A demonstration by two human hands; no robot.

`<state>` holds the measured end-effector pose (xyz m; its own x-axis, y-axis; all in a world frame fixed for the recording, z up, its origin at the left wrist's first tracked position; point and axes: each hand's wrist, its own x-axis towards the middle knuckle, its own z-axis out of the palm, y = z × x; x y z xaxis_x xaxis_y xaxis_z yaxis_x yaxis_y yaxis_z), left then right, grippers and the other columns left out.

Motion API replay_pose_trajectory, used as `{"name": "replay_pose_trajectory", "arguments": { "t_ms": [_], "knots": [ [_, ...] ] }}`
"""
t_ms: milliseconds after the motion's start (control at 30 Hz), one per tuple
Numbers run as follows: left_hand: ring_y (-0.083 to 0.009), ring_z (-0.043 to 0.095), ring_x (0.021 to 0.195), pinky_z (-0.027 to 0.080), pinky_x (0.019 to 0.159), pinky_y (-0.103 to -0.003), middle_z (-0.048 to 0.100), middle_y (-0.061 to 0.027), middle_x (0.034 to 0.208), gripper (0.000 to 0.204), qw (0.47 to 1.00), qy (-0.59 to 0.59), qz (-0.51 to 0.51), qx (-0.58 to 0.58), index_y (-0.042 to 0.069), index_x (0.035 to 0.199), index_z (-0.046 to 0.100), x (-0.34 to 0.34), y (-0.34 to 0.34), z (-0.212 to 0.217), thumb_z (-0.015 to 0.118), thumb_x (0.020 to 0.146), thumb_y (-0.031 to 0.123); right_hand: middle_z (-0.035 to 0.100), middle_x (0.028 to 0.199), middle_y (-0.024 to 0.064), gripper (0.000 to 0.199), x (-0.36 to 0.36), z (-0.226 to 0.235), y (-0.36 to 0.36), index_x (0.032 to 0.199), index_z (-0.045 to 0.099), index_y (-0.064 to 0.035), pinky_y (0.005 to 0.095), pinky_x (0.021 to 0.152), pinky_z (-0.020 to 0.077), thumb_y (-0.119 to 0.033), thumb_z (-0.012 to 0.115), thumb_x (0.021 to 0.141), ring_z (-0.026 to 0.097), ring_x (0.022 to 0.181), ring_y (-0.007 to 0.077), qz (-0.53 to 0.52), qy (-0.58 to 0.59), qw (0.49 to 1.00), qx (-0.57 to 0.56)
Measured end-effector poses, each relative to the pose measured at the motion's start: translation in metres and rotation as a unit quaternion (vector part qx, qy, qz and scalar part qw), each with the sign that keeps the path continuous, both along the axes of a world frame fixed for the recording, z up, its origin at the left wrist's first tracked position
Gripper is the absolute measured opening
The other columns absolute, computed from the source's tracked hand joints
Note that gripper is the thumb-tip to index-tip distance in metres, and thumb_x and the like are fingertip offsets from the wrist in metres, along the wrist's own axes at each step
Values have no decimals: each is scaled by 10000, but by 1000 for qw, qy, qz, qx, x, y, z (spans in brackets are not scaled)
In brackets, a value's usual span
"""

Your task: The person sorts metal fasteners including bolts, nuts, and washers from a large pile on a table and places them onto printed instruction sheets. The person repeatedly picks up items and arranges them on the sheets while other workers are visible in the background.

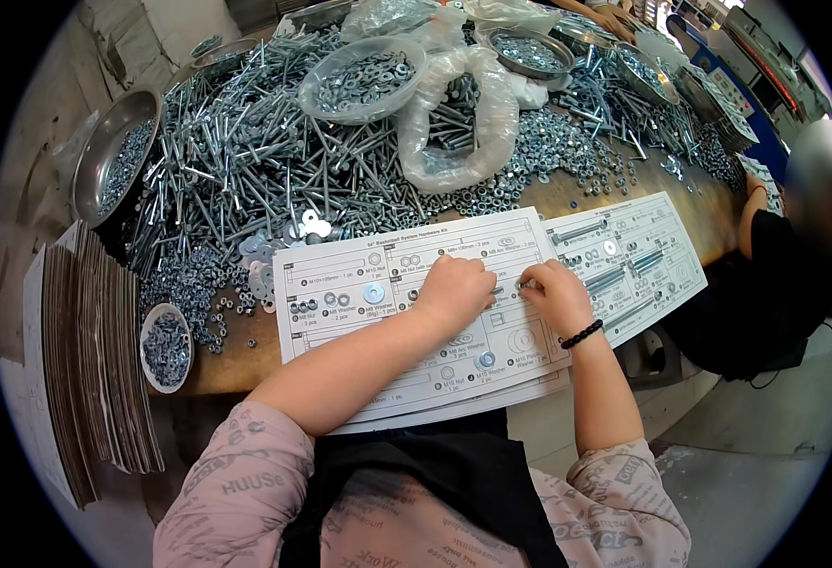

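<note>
My left hand (458, 295) is closed above a printed white card (406, 390), its fingers curled and what they hold hidden. Just beside it, the fingertips of my right hand (560, 297) pinch together around something small and dark, too small to name; a black bead bracelet circles that wrist. Both hands are over the card's right half. On the card lie a large flat washer (373, 292), a smaller washer (485, 360) and several nuts (304, 306). A second printed card (667, 301), partly under the first, carries long bolts (607, 279) and a washer (610, 247).
Beyond the cards spreads a heap of bolts (245, 142), with loose nuts (563, 156), a plastic bowl of washers (364, 80) and a clear bag (458, 170). Metal bowls (81, 180), a small white bowl (167, 348) and stacked cardboard (84, 369) stand left. A co-worker's hand (755, 192) shows right.
</note>
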<state>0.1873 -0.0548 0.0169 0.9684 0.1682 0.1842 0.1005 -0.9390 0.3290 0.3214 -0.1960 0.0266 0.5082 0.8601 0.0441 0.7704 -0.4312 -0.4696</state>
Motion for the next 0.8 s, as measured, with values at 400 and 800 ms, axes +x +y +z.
{"name": "replay_pose_trajectory", "arguments": {
  "t_ms": [400,800],
  "knots": [
    [-224,581,738,421,661,-363,583,-35,700,147,1000,-5,10,-16,108,726,613,4,-4,-9,663,710,245,538,753,70,138,-1,-6,-1,819,639,-118,348,620,447,-126,686,690,553,714,246,-13,18,999,25],
    [-250,583,809,442,703,-376,602,-70,777,189,996,-52,32,-60,86,782,623,-31,14,9,677,675,232,498,702,74,207,-1,-6,5,830,605,-57,320,577,423,-28,694,645,510,639,223,19,31,998,42]
  ]
}}
